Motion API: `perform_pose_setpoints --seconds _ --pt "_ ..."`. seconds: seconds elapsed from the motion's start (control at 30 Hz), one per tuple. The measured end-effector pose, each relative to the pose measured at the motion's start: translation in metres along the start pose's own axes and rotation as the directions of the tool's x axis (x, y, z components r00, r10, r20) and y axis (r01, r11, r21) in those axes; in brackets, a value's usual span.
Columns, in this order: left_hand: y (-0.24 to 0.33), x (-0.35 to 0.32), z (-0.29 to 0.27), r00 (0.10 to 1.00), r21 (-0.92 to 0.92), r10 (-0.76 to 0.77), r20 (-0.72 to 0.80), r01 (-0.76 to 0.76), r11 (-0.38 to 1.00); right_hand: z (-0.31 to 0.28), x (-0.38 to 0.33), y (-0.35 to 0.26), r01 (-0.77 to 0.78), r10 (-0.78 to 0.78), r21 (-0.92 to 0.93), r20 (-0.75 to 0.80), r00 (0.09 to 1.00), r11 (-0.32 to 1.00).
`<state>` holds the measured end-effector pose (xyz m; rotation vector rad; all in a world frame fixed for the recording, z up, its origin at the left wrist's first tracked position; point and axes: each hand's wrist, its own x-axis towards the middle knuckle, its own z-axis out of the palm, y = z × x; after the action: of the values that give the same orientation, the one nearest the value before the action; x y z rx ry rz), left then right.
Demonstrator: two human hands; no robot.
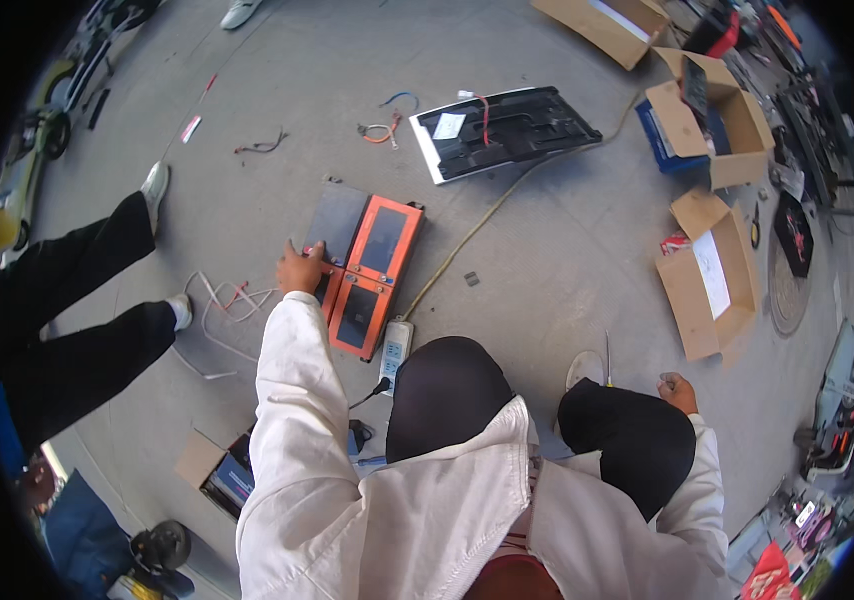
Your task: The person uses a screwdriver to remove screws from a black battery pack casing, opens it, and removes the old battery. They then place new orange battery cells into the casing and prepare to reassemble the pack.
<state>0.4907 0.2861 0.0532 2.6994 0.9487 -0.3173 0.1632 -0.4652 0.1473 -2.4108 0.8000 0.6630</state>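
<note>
My left hand [302,268] reaches to the left side of a group of orange and dark-grey box-shaped units [384,238] on the floor. Its fingers are apart, with fingertips touching the units' edge. Past my right knee is my right hand [679,392], its fingers curled closed; whatever they may hold is hidden. A thin shaft with a yellow end, like a screwdriver [608,372], shows beside my right shoe. Close to the units' near end, a white power strip [396,350] has a black plug in it.
Beyond the units lies a black panel [517,130] with a white edge. Open cardboard boxes [682,285] stand on the right. Loose wires [382,130] and a white cable [209,320] are on the floor. Another person's legs [97,345] are at left. A yellowish cable [482,222] crosses the floor.
</note>
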Motion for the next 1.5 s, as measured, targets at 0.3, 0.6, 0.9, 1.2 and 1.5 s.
perform_pose_setpoints --seconds 0.3,0.6,0.9,1.2,1.5 --pt "-0.24 -0.11 -0.112 0.62 -0.29 -0.699 -0.355 0.638 0.713 0.053 0.212 -0.203 0.677 -0.663 0.058 0.274 0.696 0.734" --pt "-0.395 -0.357 -0.119 0.378 -0.557 -0.925 0.019 0.773 0.305 0.113 0.199 -0.406 0.804 -0.861 0.376 0.41 0.302 0.461" --pt "-0.243 -0.171 -0.079 0.919 -0.723 -0.391 0.043 0.299 0.623 0.115 0.149 -0.349 0.707 -0.747 0.329 0.512 0.424 0.627" --pt "-0.045 -0.075 -0.013 0.998 -0.23 -0.031 -0.052 0.018 0.973 0.056 0.156 -0.281 0.598 -0.601 0.142 0.386 0.7 0.789" --pt "-0.111 -0.062 0.016 0.999 -0.303 -0.032 0.0 0.031 0.952 0.178 0.137 -0.499 0.875 -0.864 0.058 0.199 0.463 0.482"
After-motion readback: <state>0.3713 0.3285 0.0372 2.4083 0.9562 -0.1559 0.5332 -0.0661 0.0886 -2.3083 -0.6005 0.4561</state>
